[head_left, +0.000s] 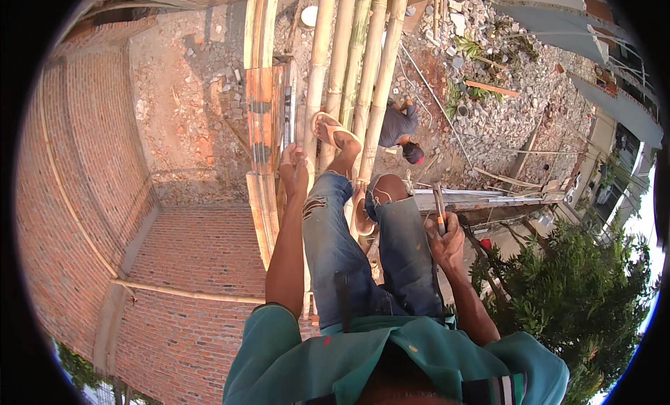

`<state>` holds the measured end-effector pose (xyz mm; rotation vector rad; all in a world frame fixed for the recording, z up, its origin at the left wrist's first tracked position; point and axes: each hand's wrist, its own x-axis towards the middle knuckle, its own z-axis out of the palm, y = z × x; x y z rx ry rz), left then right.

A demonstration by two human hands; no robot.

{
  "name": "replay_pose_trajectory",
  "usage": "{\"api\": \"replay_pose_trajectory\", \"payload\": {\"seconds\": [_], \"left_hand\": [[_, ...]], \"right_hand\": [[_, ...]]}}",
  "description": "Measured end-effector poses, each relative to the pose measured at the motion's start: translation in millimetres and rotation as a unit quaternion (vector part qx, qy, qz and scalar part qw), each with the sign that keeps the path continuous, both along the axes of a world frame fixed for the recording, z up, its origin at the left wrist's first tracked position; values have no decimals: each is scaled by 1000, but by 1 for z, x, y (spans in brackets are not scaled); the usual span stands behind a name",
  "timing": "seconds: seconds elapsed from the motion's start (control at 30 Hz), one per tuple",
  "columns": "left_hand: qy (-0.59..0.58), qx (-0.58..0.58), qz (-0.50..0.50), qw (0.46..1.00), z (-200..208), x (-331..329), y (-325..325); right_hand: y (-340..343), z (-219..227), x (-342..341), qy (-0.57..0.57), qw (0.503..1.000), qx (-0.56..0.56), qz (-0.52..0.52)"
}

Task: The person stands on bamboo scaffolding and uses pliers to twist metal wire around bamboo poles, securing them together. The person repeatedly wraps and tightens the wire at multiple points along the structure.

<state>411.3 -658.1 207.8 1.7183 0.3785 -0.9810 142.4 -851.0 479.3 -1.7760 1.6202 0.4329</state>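
Observation:
My left hand point(293, 165) is closed at the lower end of a long silver bar point(289, 115) that looks like a spirit level. The bar lies along the inner side of an upright run of orange-brown boards point(261, 119). To the right of my knee, my right hand point(447, 241) grips a hand tool with an orange-and-grey handle point(440, 208); its narrow far end is too small to identify. My sandalled feet point(342, 136) rest on several bamboo poles point(349, 63) laid side by side.
Far below, a person in a dark shirt and red cap point(401, 129) bends over beside the poles. Rubble point(481, 119) covers the ground at right. Brick walls point(195, 248) rise at left, with a bamboo pole point(188, 293) across them. A leafy tree point(565, 286) stands at lower right.

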Motion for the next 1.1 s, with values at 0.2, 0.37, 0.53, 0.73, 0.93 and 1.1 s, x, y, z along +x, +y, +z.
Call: {"api": "replay_pose_trajectory", "payload": {"seconds": [0.2, 0.37, 0.53, 0.73, 0.93, 1.1], "left_hand": [[93, 120, -87, 985, -185, 39, -129], [68, 255, -261, 929, -265, 28, -193], [29, 260, -216, 941, -291, 20, -213], [25, -4, -77, 997, -200, 80, -270], [-113, -84, -42, 989, -22, 205, -370], [-207, -91, -70, 972, 74, 287, -458]], "right_hand": [[-75, 7, 83, -39, 990, -25, 134], [-111, -56, 128, -57, 986, 16, 155], [-166, -80, 171, 56, 964, -27, 257], [-249, -76, 209, 23, 967, 24, 254], [-303, -84, 265, 11, 972, 50, 229], [-344, -92, 305, 25, 969, 84, 232]]}}
